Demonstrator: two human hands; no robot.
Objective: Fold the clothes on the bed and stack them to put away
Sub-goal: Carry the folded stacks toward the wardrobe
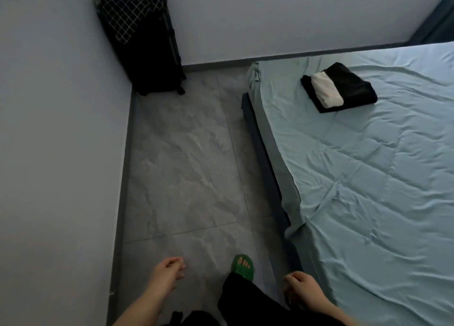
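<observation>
A small stack of folded clothes (340,87) lies near the far left corner of the bed (383,178): black garments with a folded white piece on top. The bed has a wrinkled light blue sheet. My left hand (168,273) hangs over the floor at the bottom of the view, fingers loosely curled, holding nothing. My right hand (302,287) hangs beside the bed's near edge, also loosely curled and empty. Both hands are far from the stack.
A black suitcase (152,55) with a checked cloth draped over it stands in the far corner against the wall. Grey tiled floor (186,166) runs between the left wall and the bed. My foot in a green slipper (242,266) is on the floor.
</observation>
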